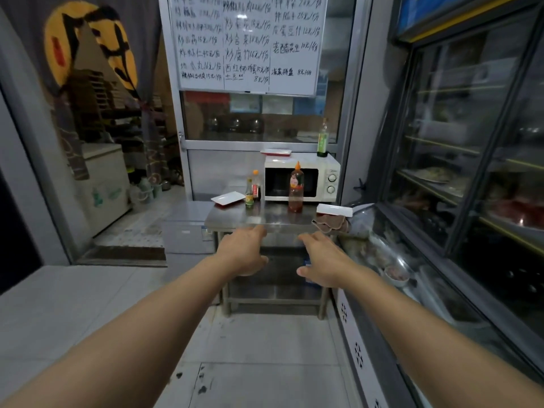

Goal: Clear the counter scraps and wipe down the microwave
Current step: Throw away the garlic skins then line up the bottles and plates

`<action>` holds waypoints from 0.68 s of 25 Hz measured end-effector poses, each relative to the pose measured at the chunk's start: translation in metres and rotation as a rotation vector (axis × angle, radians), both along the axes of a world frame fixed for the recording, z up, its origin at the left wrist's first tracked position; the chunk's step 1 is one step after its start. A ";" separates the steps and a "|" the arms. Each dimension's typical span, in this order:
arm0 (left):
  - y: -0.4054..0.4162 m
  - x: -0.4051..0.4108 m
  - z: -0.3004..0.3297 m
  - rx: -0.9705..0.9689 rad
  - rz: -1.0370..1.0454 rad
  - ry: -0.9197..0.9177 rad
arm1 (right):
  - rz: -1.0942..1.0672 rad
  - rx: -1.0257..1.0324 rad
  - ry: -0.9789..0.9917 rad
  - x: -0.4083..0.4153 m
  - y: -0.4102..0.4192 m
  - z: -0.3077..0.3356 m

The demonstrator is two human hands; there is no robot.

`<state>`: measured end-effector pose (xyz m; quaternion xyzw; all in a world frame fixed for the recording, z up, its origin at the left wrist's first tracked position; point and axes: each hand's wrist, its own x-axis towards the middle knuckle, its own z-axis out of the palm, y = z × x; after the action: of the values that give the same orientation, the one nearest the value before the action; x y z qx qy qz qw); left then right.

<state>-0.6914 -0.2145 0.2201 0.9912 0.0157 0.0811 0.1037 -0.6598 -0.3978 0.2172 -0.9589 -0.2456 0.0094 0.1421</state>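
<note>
**Both hands reach toward the steel counter**

A white microwave [301, 181] sits at the counter's [235, 220] 12 o'clock edge, door dark. Before it stands a squeeze bottle [295, 188] of reddish sauce. The whiteboard [248, 42] carries handwritten prices. Left hand [242, 252] and right hand [322, 260] hover, fingers relaxed, holding nothing.

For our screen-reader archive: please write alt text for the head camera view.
Two empty hands, left hand and right hand, reach toward a steel table holding a white microwave, sauce bottles and a brown cloth.
</note>
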 end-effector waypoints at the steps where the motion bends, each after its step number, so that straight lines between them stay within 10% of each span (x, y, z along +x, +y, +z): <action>1: 0.011 0.025 0.001 -0.012 -0.011 -0.005 | -0.014 0.011 -0.001 0.022 0.009 0.002; 17: 0.100 0.343 -0.011 -0.021 0.019 -0.019 | -0.019 0.095 -0.003 0.352 0.087 -0.011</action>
<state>-0.3485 -0.1146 0.2089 0.9890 0.0249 0.0916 0.1137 -0.3078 -0.3105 0.2058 -0.9533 -0.2371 -0.0051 0.1869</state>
